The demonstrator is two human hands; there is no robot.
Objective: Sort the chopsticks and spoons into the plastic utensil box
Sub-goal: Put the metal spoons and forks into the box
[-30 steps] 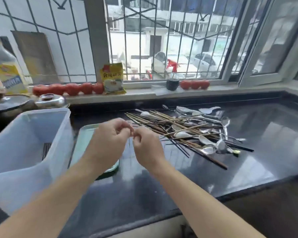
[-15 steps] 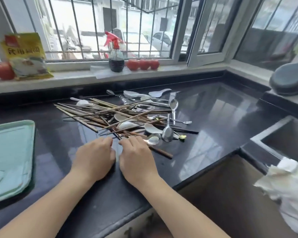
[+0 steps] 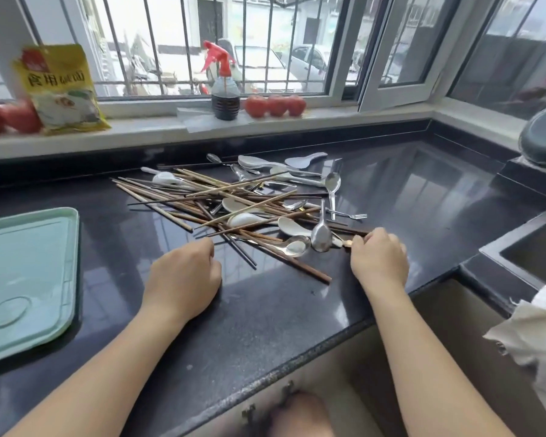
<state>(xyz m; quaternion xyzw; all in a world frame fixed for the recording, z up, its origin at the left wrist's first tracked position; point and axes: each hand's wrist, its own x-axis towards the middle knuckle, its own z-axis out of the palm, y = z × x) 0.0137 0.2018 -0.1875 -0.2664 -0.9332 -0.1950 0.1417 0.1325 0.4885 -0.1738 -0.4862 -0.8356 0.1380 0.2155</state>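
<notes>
A tangled pile of wooden and dark chopsticks [image 3: 183,197] mixed with white ceramic and metal spoons [image 3: 321,235] lies on the black counter [image 3: 265,313]. A small fork [image 3: 350,215] lies at the pile's right side. My left hand [image 3: 183,275] rests on the counter at the pile's near left, fingers curled, holding nothing that I can see. My right hand [image 3: 379,259] is at the pile's near right, fingers curled over the right ends of dark chopsticks. The plastic utensil box is out of view.
A pale green tray [image 3: 29,279] lies flat at the left. A sink [image 3: 530,250] is cut into the counter at the right, with a white cloth [image 3: 536,339] below it. On the window sill stand a yellow packet [image 3: 60,89], a spray bottle [image 3: 224,93] and tomatoes [image 3: 275,105].
The view has swung right, so the plastic box has left the frame. My hands have parted: the right one moved to the pile's right end, the left stays near the left.
</notes>
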